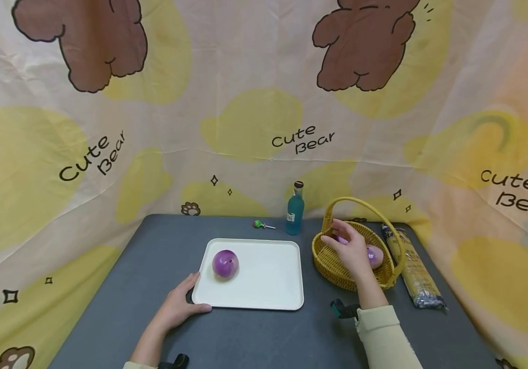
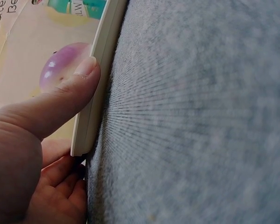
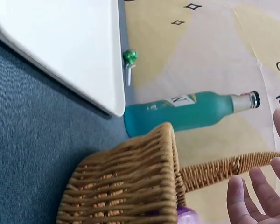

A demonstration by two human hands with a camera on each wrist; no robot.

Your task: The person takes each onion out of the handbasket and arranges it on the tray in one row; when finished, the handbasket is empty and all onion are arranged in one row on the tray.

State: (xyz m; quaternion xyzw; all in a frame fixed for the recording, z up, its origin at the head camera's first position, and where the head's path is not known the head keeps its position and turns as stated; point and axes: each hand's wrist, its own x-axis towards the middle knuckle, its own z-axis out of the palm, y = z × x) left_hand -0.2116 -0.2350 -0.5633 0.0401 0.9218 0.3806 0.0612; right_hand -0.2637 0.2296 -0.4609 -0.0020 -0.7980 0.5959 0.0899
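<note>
The left hand grips the near left corner of the white tray, thumb on its rim; a purple ball sits on the tray. The right hand, fingers loose and holding nothing, reaches into the basket over another purple ball on the tabletop.

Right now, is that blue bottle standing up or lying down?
Upright: the bottle stands on the table behind the tray, cap on top.
</note>
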